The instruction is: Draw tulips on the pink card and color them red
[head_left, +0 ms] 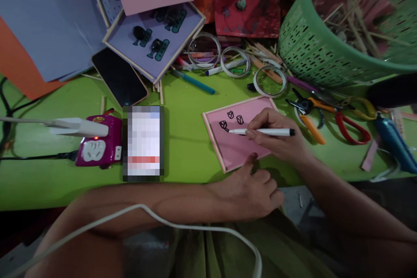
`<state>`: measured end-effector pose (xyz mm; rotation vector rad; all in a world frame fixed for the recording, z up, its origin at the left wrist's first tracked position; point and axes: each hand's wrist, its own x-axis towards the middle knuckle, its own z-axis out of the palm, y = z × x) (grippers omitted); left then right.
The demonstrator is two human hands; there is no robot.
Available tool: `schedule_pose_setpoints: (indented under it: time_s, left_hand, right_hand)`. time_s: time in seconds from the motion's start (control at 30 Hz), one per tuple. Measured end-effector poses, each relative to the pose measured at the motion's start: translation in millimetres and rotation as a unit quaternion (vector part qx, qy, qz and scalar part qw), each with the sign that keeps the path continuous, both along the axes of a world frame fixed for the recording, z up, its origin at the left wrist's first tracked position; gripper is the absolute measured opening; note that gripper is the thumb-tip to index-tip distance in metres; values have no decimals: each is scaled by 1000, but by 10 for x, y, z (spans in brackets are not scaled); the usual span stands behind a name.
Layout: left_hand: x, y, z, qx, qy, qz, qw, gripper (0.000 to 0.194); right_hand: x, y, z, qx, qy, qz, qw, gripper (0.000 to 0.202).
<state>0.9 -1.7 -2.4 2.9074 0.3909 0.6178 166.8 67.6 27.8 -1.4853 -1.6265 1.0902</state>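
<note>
A pink square panel with a pale wooden edge lies on the green table. Several small black flower shapes are drawn on its upper left part, one with a short stem line. My right hand is closed round a white marker with a black end, its tip touching the panel beside that stem. At the panel's lower edge is my left hand, one finger stretched onto the pink surface, the others loosely bent and apart, holding nothing.
Left stand a magenta socket block, a lit phone and a dark phone. Behind are a purple tray, tape rolls and pens. A green basket, pliers and scissors lie right.
</note>
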Motion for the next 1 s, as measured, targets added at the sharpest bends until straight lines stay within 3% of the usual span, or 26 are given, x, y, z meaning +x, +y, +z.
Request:
schedule_pose_setpoints:
  time_s: [0.23,0.67,1.0]
  left_hand:
    - [-26,26,49,-4,6,0,1000,15]
    - [-9,22,-1,6,0,-3,1000,16]
    - [-3,17,3,4,31,-9,999,14]
  right_hand:
    - [24,-14,9,-10,4,-1,1000,33]
    - [93,-56,-7,-11,14,-13,1000,22]
    - [167,-99,-31,-20,26,-26,999,26]
